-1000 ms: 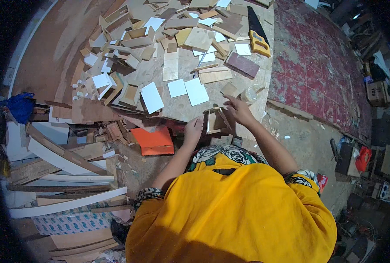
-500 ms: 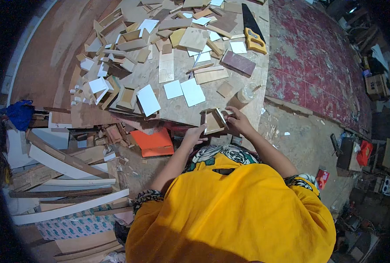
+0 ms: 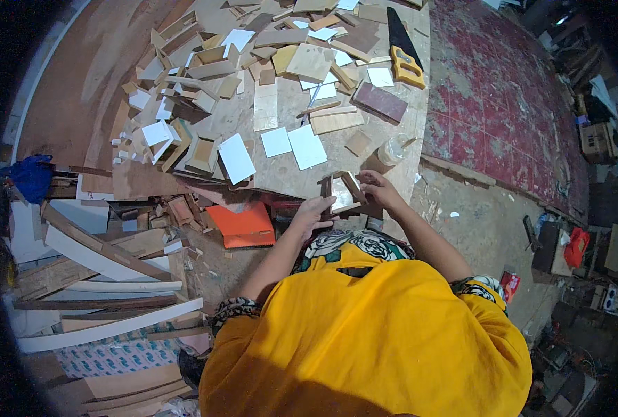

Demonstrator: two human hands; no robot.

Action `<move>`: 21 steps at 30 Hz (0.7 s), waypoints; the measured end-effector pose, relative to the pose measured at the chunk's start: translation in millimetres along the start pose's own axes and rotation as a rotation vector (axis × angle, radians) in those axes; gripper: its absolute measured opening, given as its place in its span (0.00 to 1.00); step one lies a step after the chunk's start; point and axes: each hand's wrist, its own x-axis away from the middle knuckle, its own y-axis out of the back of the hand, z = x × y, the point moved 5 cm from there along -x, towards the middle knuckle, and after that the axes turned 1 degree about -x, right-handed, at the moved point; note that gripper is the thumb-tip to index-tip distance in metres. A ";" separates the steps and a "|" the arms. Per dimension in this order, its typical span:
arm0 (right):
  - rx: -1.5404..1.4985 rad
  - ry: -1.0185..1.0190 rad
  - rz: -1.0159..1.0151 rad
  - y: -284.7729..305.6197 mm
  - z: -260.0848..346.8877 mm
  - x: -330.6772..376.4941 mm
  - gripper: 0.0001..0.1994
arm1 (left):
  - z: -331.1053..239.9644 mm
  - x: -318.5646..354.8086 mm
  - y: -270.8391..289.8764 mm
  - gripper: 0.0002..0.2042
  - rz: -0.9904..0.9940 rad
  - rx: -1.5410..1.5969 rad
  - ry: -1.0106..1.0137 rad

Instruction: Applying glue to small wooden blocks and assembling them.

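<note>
A small open wooden box or frame (image 3: 353, 186) is held in front of my body at the near edge of the worktable. My left hand (image 3: 314, 214) grips its left side, fingers closed against the wood. On the opposite side my right hand (image 3: 380, 189) has its fingers bent and pinched at the right wall; exactly how the fingertips meet it is hard to see. A pale surface shows inside the box. Beyond it on the table lie white square panels (image 3: 307, 146), a small wooden square (image 3: 358, 143) and a clear tub (image 3: 392, 150) with a stick in it.
Wood offcuts and small box parts (image 3: 201, 154) crowd the worktable (image 3: 285, 182). A yellow-handled handsaw (image 3: 408, 66) and a brown block (image 3: 380, 103) lie farther back. Below left are an orange sheet (image 3: 243, 226) and stacked boards (image 3: 111, 333); a worn red surface (image 3: 497, 104) extends right.
The wooden box has been turned and tilted between my hands, so its pale inside shows instead of the brown panel. Both hands stay nearly in place, and the view has shifted slightly.
</note>
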 end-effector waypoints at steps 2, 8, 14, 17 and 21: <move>0.019 0.011 -0.006 -0.5 2.4 0.7 0.19 | -2.0 0.8 -2.3 0.21 -0.002 -0.024 -0.003; 0.010 0.027 0.026 -0.7 5.1 3.3 0.19 | -6.2 -0.1 -6.7 0.19 0.024 -0.067 -0.083; -0.045 0.064 0.105 -3.2 29.3 17.7 0.26 | -7.2 -1.8 0.7 0.19 -0.026 -0.270 -0.176; -0.025 0.182 0.175 -4.4 44.7 22.1 0.33 | -12.7 -1.6 -2.2 0.22 0.114 -0.037 -0.424; 0.072 0.243 0.202 -1.6 66.5 33.5 0.39 | -19.8 4.7 -4.1 0.24 0.136 -0.067 -0.457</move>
